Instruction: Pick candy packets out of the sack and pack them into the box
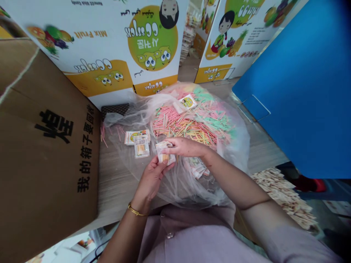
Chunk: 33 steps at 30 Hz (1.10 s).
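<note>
Between my two hands is a small clear candy packet point(165, 153) with yellowish sticks inside. My left hand point(154, 174) pinches its lower edge between thumb and fingers. From the right, my right hand point(184, 147) closes on its upper part. Just left of it, another filled packet point(141, 147) lies partly over a printed packet point(129, 137). Behind my hands, a heap of pink, green and yellow candy sticks point(175, 122) rests in a clear plastic bag point(120, 120). Several flat packets point(197, 168) lie below my right wrist.
A brown cardboard box point(55, 175) stands at the left. White printed cartons point(109, 51) line the back, and a blue panel point(301, 91) rises at the right. A printed packet point(188, 102) lies on the heap. Many filled packets point(282, 193) are piled at lower right.
</note>
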Tool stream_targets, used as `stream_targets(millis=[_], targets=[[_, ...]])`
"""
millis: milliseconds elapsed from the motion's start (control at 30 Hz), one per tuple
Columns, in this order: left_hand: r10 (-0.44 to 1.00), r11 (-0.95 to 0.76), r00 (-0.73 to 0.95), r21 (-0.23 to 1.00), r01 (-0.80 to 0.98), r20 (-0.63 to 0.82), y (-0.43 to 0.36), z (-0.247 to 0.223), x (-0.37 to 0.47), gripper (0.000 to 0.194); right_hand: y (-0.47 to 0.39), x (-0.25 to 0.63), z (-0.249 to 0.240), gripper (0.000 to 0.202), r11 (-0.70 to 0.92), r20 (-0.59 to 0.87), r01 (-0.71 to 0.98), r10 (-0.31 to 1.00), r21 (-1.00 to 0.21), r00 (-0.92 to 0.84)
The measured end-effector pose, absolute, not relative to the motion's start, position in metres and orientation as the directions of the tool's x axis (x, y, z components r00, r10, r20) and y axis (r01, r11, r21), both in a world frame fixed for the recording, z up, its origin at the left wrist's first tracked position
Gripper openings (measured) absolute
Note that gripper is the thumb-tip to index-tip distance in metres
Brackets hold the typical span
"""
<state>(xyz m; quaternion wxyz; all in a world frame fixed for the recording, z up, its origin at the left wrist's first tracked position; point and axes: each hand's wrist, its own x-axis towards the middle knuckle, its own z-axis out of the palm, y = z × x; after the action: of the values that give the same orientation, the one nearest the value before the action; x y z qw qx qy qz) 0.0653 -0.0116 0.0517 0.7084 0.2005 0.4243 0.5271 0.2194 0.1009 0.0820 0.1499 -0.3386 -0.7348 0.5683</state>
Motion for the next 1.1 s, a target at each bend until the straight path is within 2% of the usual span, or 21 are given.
stream_targets(millis=[67,167,333,433,500,567,633,700,800,900,967,1033,1100], targets=[[0.913,0.374,0.084,0.737,-0.563,-0.399,-0.012,0.050,0.064,0.039,0.100,0.219,0.080,0.033,0.076,-0.139,0.256,0.678,-0.964,-0.722],[0.905,0.380,0.069,0.722,-0.579,-0.421,-0.012,0.049,0.061,0.034,0.099,0.218,0.079,0.037,-0.019,-0.045,0.046,0.713,-0.999,-0.700],[0.916,0.354,0.072,0.708,-0.611,-0.396,-0.014,0.053,0.060,0.035,0.098,0.217,0.075,0.027,0.030,-0.148,0.227,0.672,-0.973,-0.725],[0.930,0.336,0.064,0.763,-0.552,-0.363,-0.020,0.049,0.054,0.037,0.102,0.215,0.070,0.027,0.061,-0.144,0.241,0.653,-0.969,-0.744],[0.940,0.272,-0.095,0.890,-0.366,-0.327,-0.027,0.042,0.044,0.036,0.103,0.208,0.067,0.027,0.104,-0.135,0.277,0.681,-0.955,-0.720],[0.914,0.197,-0.361,0.980,-0.011,-0.188,-0.037,0.033,0.030,0.034,0.104,0.195,0.062,0.026,0.159,-0.113,0.326,0.728,-0.932,-0.676],[0.875,0.188,-0.484,0.919,0.346,0.004,-0.046,0.026,0.018,0.032,0.103,0.174,0.056,0.026,0.213,-0.090,0.366,0.748,-0.906,-0.658],[0.915,0.130,-0.385,0.812,0.569,0.124,-0.054,0.022,0.013,0.030,0.102,0.151,0.050,0.026,0.254,-0.084,0.395,0.742,-0.883,-0.665],[0.974,-0.018,-0.143,0.690,0.724,0.175,-0.056,0.017,0.020,0.032,0.103,0.127,0.046,0.020,0.288,-0.030,0.437,0.806,-0.852,-0.591],[0.986,-0.035,-0.075,0.622,0.782,0.149,-0.051,0.010,0.031,0.044,0.108,0.139,0.055,0.024,0.308,0.086,0.451,0.890,-0.838,-0.448],[0.988,-0.037,-0.061,0.608,0.793,0.139,-0.046,0.005,0.034,0.045,0.109,0.171,0.066,0.021,0.328,0.103,0.481,0.894,-0.813,-0.435],[0.988,-0.058,-0.040,0.596,0.801,0.150,-0.043,0.002,0.033,0.044,0.104,0.215,0.075,0.022,0.327,0.086,0.594,0.914,-0.735,-0.397],[0.985,-0.084,-0.019,0.574,0.814,0.171,-0.041,0.000,0.031,0.044,0.089,0.262,0.077,0.022,0.267,0.080,0.733,0.957,-0.626,-0.280]])
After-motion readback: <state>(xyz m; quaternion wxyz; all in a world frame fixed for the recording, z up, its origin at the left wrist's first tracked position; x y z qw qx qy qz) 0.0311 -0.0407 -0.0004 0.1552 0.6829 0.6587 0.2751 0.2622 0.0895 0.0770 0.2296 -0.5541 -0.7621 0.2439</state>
